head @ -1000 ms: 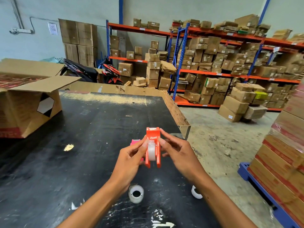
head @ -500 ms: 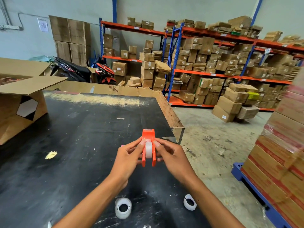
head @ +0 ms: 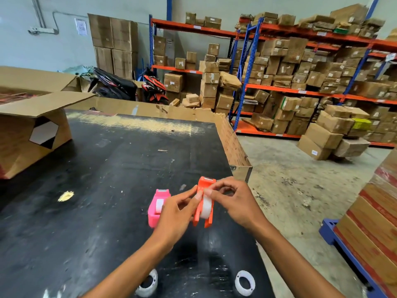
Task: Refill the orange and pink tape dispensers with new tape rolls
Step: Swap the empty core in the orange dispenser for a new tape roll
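Observation:
The orange tape dispenser [head: 203, 201] is held above the black table [head: 96, 179] with a clear tape roll seated in it. My left hand [head: 176, 214] grips its left side with thumb and fingers. My right hand [head: 233, 201] pinches at the roll's top, near the dispenser's cutter end. The pink tape dispenser [head: 156, 208] stands on the table just left of my left hand, with a tape roll visible inside. Two white ring-shaped rolls or cores lie near the table's front edge, one [head: 148, 284] partly under my left forearm and one [head: 245, 282] between my arms.
A large open cardboard box [head: 32, 134] sits on the table at the left. The table's right edge [head: 234, 145] drops to the concrete floor. Stacked cartons on a blue pallet [head: 369, 222] stand at the right. Shelving full of boxes fills the background.
The view swung back to the left, so the pink dispenser shows again beside my left hand. The orange dispenser tilted, and my right fingers moved up onto the roll's top.

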Available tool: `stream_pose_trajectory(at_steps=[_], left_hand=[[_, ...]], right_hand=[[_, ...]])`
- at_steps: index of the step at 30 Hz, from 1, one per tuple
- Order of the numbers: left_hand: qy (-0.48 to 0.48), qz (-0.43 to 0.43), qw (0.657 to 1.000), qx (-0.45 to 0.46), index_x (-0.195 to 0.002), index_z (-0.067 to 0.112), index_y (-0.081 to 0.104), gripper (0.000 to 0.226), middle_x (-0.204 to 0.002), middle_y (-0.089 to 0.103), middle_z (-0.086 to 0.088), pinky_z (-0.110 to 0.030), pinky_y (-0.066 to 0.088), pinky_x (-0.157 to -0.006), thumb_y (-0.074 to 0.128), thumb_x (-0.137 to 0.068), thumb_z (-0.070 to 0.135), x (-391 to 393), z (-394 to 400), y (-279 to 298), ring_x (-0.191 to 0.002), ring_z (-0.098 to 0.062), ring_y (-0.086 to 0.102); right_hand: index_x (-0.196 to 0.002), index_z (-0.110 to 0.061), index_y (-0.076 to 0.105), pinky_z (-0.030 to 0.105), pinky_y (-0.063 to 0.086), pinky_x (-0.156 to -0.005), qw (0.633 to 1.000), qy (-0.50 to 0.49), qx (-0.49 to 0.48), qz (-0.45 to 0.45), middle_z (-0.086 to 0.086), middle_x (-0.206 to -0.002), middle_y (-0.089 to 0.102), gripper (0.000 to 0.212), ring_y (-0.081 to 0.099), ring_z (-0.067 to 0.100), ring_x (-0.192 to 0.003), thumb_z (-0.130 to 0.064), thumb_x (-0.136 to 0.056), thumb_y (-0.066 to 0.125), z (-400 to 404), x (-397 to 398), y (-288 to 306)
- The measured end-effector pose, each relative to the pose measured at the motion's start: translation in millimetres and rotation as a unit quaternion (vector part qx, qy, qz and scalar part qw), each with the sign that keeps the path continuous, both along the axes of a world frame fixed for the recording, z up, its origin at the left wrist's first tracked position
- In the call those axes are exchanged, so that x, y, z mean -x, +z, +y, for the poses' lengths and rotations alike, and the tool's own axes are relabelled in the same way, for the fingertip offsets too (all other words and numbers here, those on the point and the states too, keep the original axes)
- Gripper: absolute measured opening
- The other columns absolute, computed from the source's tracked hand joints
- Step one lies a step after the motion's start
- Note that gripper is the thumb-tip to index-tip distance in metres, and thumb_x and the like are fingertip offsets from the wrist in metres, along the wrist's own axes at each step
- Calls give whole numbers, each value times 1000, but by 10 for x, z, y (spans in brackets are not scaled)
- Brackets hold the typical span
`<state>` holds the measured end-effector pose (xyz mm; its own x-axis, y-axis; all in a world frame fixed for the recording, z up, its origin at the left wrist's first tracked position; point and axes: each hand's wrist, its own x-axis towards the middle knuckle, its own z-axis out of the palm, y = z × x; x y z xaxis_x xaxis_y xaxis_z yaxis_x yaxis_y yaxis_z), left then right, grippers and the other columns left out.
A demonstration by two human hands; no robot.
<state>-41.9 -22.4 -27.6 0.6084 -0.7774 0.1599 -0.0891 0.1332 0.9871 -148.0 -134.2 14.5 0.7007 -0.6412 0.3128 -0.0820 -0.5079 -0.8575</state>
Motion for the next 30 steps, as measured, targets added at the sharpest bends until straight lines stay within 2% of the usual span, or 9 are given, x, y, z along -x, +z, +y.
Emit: stream_pose_trajectory(at_steps=[4,8,11,13,16,21,23,26,30], left_hand=[[7,-12,1000,-8,-111,42,64,28,-76,75,13,-13,52,-61,58,-84,41,7,1,-33,-70,6,63],[-16,-23,1000,-8,-120,31,64,46,-79,68,2,-11,50,-58,56,-79,50,57,83,-33,-64,5,57],[-30,-12,999,-10,-120,34,63,44,-87,73,-4,-12,52,-60,55,-80,49,89,141,-14,-71,3,62],[-38,9,999,-20,-118,38,63,49,-93,74,-7,-19,56,-63,57,-74,58,112,178,4,-76,-4,67],[-44,-6,999,-32,-110,49,64,51,-70,69,0,-23,55,-61,67,-62,66,134,225,28,-64,-9,61],[-87,9,996,-30,-113,42,65,49,-75,69,0,-32,57,-66,78,-65,44,116,333,45,-69,-10,62],[-103,14,994,-26,-114,37,65,57,-78,70,-2,-38,58,-70,79,-60,45,116,387,45,-72,-14,62],[-115,-4,993,-12,-105,44,68,43,-78,71,4,-41,57,-74,79,-65,33,103,447,18,-71,-13,58],[-131,-21,991,-3,-101,48,68,40,-79,73,8,-29,58,-66,77,-63,38,90,514,9,-69,-7,58]], right_hand=[[-78,-15,75,25,45,-68,998,-27,35,-41,6,-84,61,1,55,11,-73,-16,-77,75,-116,3,101],[-79,-8,75,29,53,-73,999,-11,-4,-49,13,-85,71,5,66,15,-73,-13,-78,74,-180,-36,188],[-79,-12,75,34,61,-74,999,-2,-22,-27,0,-76,73,5,69,11,-73,-15,-80,72,-155,-56,197],[-78,-14,75,39,61,-75,1000,-8,-21,-22,-4,-72,71,5,69,11,-73,-16,-80,72,-115,-53,194],[-76,-13,75,46,60,-77,999,-13,-27,-22,0,-72,71,5,70,20,-76,-15,-80,72,-45,-38,204],[-74,-14,75,25,57,-68,999,-24,-44,-2,-3,-69,71,6,67,8,-70,-16,-80,72,96,33,198],[-71,-9,74,28,56,-73,995,-28,-94,-4,6,-75,73,7,68,14,-73,-11,-78,72,147,58,200],[-66,-6,72,36,55,-84,987,-26,-156,2,23,-89,72,11,68,24,-85,-2,-75,72,199,77,220],[-67,-3,73,42,53,-92,984,-43,-172,25,28,-94,72,7,68,33,-98,-1,-73,72,221,66,210]])
